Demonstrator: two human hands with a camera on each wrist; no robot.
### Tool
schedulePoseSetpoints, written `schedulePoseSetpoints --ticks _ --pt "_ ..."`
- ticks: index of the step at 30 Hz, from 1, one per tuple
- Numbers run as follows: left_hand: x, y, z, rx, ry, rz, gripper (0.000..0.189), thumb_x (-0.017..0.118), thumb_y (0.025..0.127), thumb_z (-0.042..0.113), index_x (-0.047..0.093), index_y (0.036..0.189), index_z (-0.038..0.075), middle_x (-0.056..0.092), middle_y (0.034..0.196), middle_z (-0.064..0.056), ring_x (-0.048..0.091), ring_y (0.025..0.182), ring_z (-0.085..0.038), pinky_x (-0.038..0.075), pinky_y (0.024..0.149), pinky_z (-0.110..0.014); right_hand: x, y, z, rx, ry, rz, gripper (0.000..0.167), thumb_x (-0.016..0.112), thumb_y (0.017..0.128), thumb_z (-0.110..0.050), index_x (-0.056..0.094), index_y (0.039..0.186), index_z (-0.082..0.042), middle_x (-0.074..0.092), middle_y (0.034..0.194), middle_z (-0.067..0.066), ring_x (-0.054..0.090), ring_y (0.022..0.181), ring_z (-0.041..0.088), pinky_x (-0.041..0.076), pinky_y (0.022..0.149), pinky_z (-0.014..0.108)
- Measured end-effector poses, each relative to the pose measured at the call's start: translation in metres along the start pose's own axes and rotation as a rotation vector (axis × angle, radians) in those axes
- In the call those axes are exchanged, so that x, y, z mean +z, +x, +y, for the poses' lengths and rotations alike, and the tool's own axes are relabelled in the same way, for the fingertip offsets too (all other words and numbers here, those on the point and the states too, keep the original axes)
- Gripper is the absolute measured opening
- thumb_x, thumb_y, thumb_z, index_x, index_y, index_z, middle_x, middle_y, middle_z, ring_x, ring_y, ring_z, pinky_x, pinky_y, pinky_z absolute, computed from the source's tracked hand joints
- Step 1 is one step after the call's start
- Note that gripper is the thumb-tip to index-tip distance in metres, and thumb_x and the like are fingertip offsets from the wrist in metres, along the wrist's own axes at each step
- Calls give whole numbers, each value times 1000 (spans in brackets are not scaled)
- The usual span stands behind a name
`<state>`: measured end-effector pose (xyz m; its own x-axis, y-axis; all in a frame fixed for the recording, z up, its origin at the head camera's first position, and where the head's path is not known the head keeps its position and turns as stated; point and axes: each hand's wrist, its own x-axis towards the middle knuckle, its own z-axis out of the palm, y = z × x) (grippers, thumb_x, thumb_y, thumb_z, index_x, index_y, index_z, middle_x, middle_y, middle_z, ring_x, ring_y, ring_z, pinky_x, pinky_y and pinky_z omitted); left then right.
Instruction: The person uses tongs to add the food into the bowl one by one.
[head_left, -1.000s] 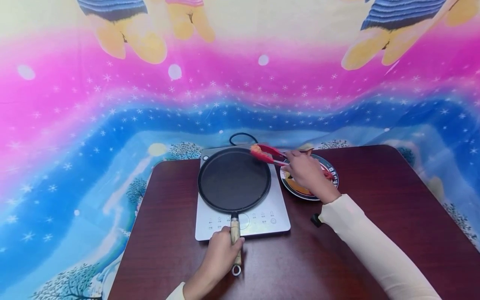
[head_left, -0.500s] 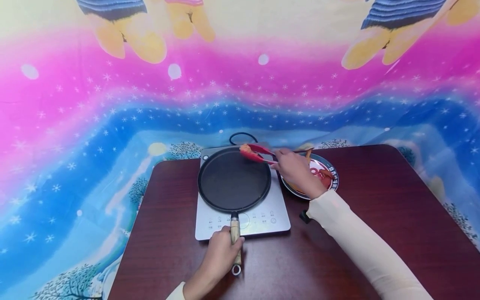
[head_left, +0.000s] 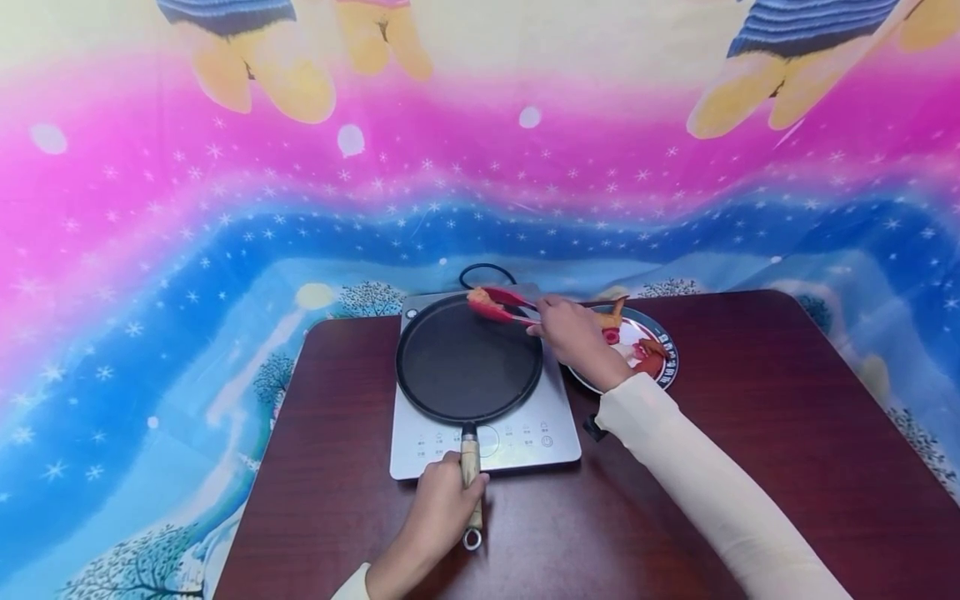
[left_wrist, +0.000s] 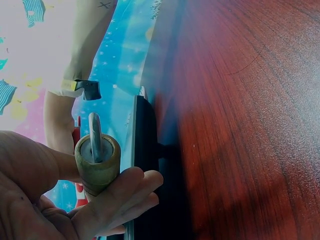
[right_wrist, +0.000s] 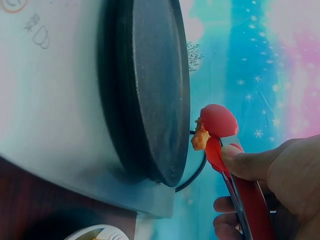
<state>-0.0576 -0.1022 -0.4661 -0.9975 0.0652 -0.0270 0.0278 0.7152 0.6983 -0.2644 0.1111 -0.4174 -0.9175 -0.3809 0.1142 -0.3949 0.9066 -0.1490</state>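
My left hand (head_left: 442, 500) grips the wooden handle (head_left: 470, 454) of a flat black frying pan (head_left: 465, 362). In the left wrist view the fingers curl round the handle's end (left_wrist: 100, 172), below its metal hanging ring (left_wrist: 95, 132). My right hand (head_left: 573, 333) holds red-tipped metal tongs (head_left: 491, 312) over the pan's far right edge. Pinched between the tongs' heads is a small orange-brown piece of food (right_wrist: 200, 139), held above the pan surface. The pan stands on a silver induction cooker (head_left: 555, 437), and no food shows in it.
Right of the cooker, a dark-rimmed plate (head_left: 670, 362) carries several food pieces, partly hidden by my right forearm. A black cable (head_left: 487, 267) loops behind the cooker. The dark red wooden table (head_left: 337, 433) meets a patterned cloth backdrop (head_left: 225, 250).
My right hand has moved left with the tongs and food, from the pan's right rim to above its far right part. More of the plate shows. My left hand keeps its grip.
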Motion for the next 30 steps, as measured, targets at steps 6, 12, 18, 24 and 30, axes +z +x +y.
schedulePoseSetpoints --ticks 6,12,18,24,30 --pt "0 0 -1 1 -6 1 22 75 91 13 64 91 -6 59 70 -4 54 53 -7 47 48 -20 1 6 -8 2 -4 -4 44 67 100 -34 63 128 -1 64 131 18 66 114 38 58 89 56" --pt "1 0 0 -9 -7 -1 23 75 91 13 64 92 -7 59 70 -5 53 51 -6 47 47 -20 7 13 -15 -11 -26 2 39 67 100 -35 64 122 -3 64 121 15 68 104 36 60 79 55" --pt "1 1 0 -41 -17 -14 26 75 91 13 63 96 -10 57 69 -4 52 48 -7 47 45 -20 12 20 -22 -23 -52 -22 41 65 101 -34 64 127 -3 64 125 16 67 105 34 60 78 53" --pt "1 2 -1 -38 -13 -9 26 75 91 14 63 94 -9 56 67 -3 52 48 -6 46 45 -20 14 28 -25 -13 -75 -42 40 64 102 -35 63 127 -3 65 120 15 67 102 33 61 76 50" --pt "2 3 -1 -41 -9 -8 26 75 91 14 63 94 -9 56 67 -3 51 47 -6 46 44 -20 16 31 -28 11 -79 -55 39 63 102 -34 64 126 -4 64 124 14 66 104 32 61 80 50"
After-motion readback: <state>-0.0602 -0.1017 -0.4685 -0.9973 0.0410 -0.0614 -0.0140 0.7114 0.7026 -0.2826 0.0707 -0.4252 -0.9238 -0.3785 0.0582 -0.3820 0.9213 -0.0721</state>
